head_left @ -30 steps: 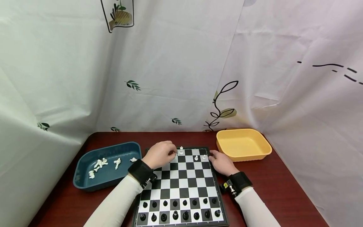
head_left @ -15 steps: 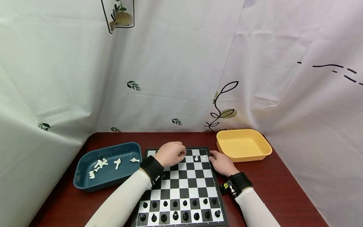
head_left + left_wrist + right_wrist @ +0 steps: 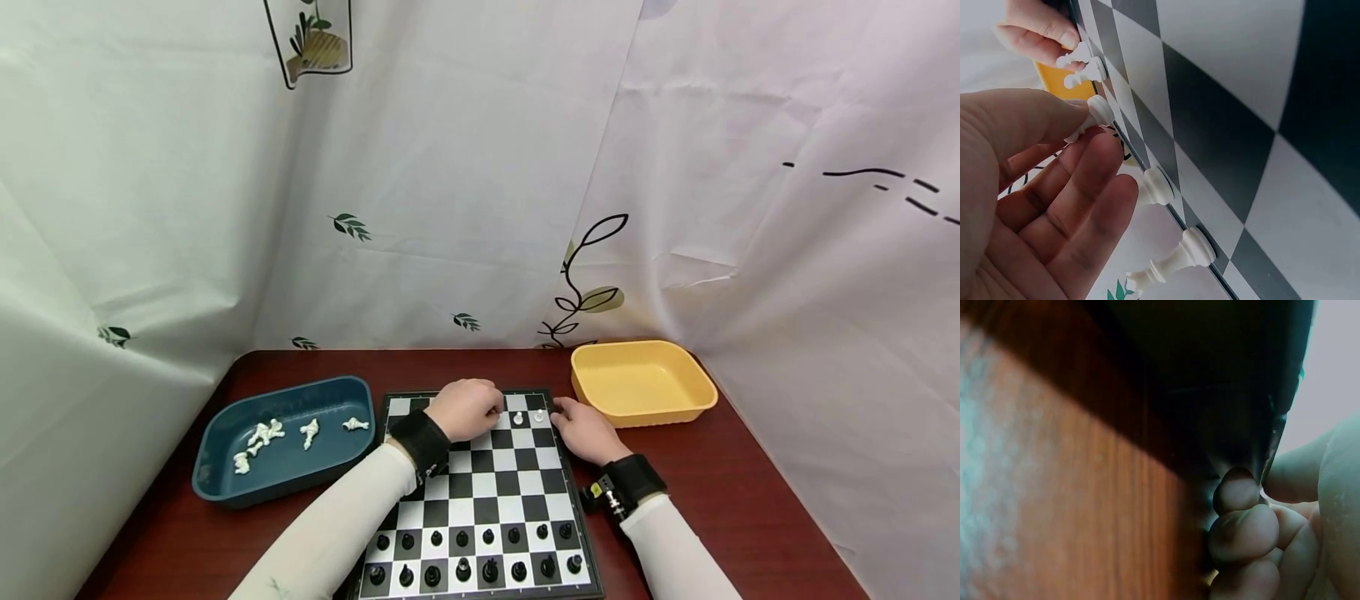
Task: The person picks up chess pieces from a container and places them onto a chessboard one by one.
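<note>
My left hand [image 3: 489, 409] lies over the far row of the black-and-white chessboard [image 3: 487, 483]. In the left wrist view its thumb and forefinger [image 3: 1094, 147] pinch a small white chess piece [image 3: 1099, 111] that stands on the board's edge. Two more white pieces [image 3: 1155, 186] stand beside it, and two others [image 3: 518, 417] stand further right, near my right hand [image 3: 561, 410]. That hand's curled fingers [image 3: 1241, 515] grip the board's right edge. Black pieces [image 3: 487, 537] fill the two near rows.
A blue tray [image 3: 225, 483] with several white pieces [image 3: 266, 432] sits left of the board on the dark wooden table [image 3: 712, 500]. A yellow tray [image 3: 645, 412] stands at the back right. White curtains close in the back and sides.
My left hand has slid right along the far row and now covers the white piece that stood free beside it. The right hand has stayed on the board's edge.
</note>
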Available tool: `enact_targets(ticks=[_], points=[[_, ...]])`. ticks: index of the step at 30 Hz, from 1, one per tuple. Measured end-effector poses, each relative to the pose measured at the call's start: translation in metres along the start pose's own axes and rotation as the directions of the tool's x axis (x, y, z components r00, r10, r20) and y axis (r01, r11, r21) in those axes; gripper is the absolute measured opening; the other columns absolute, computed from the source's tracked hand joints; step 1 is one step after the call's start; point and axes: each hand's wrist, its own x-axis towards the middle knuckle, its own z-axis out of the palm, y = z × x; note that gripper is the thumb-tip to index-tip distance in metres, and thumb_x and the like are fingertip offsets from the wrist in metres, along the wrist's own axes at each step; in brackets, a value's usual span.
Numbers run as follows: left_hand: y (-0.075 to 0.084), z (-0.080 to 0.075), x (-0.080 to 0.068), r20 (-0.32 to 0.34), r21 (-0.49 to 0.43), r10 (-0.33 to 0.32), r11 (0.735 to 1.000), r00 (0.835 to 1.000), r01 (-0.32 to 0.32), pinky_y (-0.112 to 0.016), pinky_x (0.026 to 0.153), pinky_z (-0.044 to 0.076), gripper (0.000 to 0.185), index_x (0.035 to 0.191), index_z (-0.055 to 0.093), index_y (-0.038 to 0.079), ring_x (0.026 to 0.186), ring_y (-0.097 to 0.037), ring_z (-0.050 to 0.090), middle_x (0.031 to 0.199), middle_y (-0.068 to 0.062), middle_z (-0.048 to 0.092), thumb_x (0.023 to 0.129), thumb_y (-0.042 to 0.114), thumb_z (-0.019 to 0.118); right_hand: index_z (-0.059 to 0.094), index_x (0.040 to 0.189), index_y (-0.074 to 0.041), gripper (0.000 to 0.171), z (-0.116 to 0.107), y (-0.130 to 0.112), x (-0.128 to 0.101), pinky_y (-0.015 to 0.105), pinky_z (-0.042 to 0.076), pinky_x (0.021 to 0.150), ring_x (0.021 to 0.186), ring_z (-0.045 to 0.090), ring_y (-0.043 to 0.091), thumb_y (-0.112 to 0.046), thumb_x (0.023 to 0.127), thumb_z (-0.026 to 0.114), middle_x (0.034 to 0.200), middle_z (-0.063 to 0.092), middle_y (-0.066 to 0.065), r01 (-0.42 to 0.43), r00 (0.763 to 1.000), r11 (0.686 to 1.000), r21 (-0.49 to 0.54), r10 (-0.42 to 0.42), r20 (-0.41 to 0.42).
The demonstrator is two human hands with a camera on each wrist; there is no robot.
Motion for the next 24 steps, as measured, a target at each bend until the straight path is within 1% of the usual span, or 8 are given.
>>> enact_targets(ticks=[4,8,12,15,20,24], points=[[0.004,0.002,0.003,0.003,0.018,0.009,1.0,1.0,-0.009,-0.029,0.069,0.049,0.02,0.087,0.078,0.02,0.073,-0.009,0.055,0.087,0.005,0.067,0.1,0.005,0.076,0.066,0.144,0.008,0.042,-0.001,-0.001,-0.002,0.061,0.053,0.107,0.124,0.07,0.042,-0.018,0.112,0.058,0.137,0.072,0.025,-0.012,1.0,1.0,-0.002,0.012,-0.001],[0.007,0.005,0.005,-0.003,0.037,0.016,0.999,1.0,-0.016,-0.029,0.066,0.048,0.021,0.085,0.077,0.021,0.07,-0.009,0.054,0.083,0.005,0.065,0.1,0.005,0.077,0.067,0.143,0.008,0.043,0.0,0.001,-0.002,0.061,0.054,0.106,0.124,0.071,0.042,-0.02,0.111,0.058,0.136,0.073,0.025,0.011,1.0,1.0,-0.008,-0.011,-0.013],[0.005,0.01,0.007,-0.004,0.054,0.014,0.998,1.0,-0.013,-0.029,0.068,0.051,0.02,0.087,0.078,0.021,0.073,-0.009,0.058,0.085,0.005,0.069,0.099,0.005,0.078,0.067,0.143,0.008,0.044,0.002,0.005,-0.001,0.061,0.054,0.106,0.125,0.07,0.043,-0.022,0.111,0.058,0.136,0.073,0.025,0.018,1.0,1.0,-0.007,-0.018,-0.016],[0.005,0.012,0.008,0.004,0.056,0.004,0.998,1.0,-0.004,-0.03,0.07,0.054,0.019,0.089,0.079,0.021,0.075,-0.01,0.062,0.087,0.005,0.071,0.1,0.005,0.078,0.066,0.144,0.008,0.044,0.001,0.003,-0.001,0.062,0.053,0.107,0.126,0.07,0.044,-0.02,0.112,0.058,0.137,0.072,0.026,0.008,1.0,1.0,-0.009,-0.008,-0.003],[0.007,0.011,0.009,0.02,0.049,-0.022,0.999,1.0,0.021,-0.032,0.073,0.056,0.015,0.092,0.08,0.019,0.078,-0.012,0.064,0.088,0.004,0.073,0.101,0.007,0.078,0.065,0.146,0.008,0.043,-0.001,-0.002,0.0,0.062,0.052,0.109,0.128,0.069,0.043,-0.018,0.113,0.058,0.14,0.071,0.026,-0.025,1.0,1.0,-0.003,0.025,0.015],[0.008,0.009,0.01,0.038,0.045,-0.044,0.998,0.998,0.042,-0.033,0.075,0.057,0.007,0.101,0.081,0.017,0.081,-0.012,0.067,0.093,0.003,0.077,0.1,0.01,0.081,0.064,0.147,0.007,0.042,0.0,-0.002,0.002,0.06,0.052,0.11,0.128,0.069,0.041,-0.018,0.113,0.057,0.14,0.071,0.024,-0.036,0.999,0.999,-0.018,0.036,0.021]])
